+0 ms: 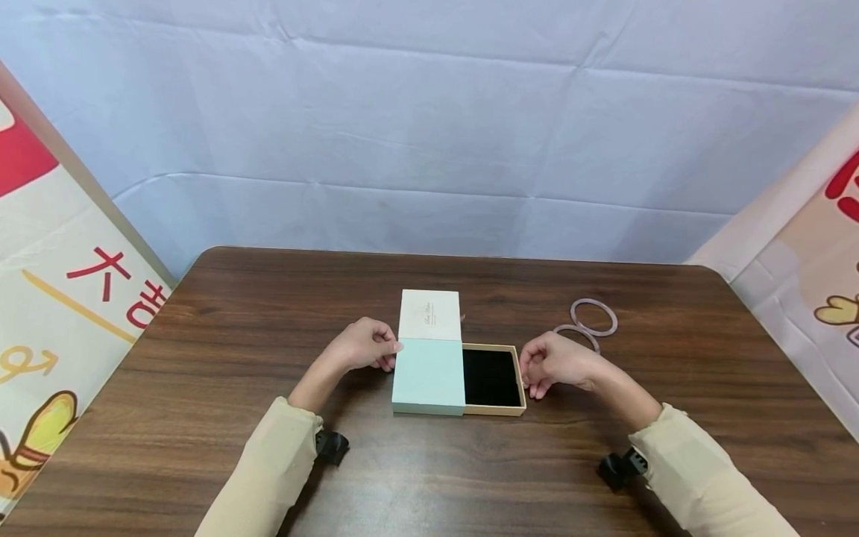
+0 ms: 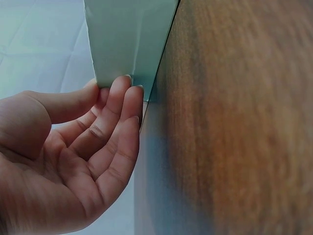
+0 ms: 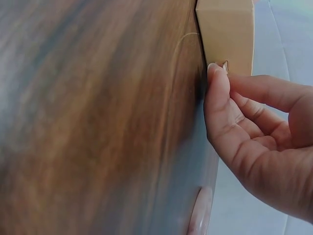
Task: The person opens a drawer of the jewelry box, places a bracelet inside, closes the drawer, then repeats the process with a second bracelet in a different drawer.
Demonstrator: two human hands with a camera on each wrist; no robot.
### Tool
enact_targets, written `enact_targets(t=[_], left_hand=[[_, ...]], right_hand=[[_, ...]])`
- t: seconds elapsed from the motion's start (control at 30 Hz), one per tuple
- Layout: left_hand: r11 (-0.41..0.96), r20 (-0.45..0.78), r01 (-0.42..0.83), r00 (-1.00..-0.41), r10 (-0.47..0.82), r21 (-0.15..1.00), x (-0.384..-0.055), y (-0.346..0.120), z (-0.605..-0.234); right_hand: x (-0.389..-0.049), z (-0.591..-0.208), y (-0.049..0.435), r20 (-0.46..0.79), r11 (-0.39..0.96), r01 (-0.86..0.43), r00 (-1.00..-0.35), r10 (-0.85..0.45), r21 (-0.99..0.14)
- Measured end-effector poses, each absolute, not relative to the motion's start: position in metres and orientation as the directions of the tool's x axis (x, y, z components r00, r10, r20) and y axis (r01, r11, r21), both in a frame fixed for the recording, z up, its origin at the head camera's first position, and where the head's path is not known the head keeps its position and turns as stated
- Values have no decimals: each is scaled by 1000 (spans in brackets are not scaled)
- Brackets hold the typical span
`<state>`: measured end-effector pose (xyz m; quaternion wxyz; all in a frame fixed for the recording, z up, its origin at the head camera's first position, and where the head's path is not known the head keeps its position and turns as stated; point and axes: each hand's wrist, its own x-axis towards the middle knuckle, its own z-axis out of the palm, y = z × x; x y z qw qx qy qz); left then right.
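Observation:
A mint-green box sleeve (image 1: 428,377) lies on the table, with a white printed panel (image 1: 429,315) adjoining its far edge. From its right side extends a tan drawer (image 1: 493,410) lined in black. At the sleeve's left edge is my left hand (image 1: 365,344), its thumb at the top edge and curled fingers touching the side wall. My right hand (image 1: 557,363) pinches a small pull tab (image 3: 225,66) on the drawer's end wall (image 3: 227,39). Two pale bangles (image 1: 594,318) lie beyond the right hand, one partly hidden by it.
The dark wooden table (image 1: 429,470) has rounded far corners. A pale cloth backdrop (image 1: 429,149) hangs behind it. Printed banners (image 1: 67,298) stand at both sides. Each sleeve carries a black wrist device (image 1: 331,447).

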<state>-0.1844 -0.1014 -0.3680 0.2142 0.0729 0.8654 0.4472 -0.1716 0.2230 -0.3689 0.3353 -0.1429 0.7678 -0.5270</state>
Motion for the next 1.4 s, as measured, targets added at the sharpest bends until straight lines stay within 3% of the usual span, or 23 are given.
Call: enact_targets(t=[0.77,1.4], left_hand=[[583,-297,-62,-901,317,810,-183,-101,-368],[588,-308,-74,-900,308,805,-182,-100,-367]], right_hand=[[-169,-371,231,-361,390,145,-740,-567,-909],[-175,-358,242,-338,373,149,-786,-518,-916]])
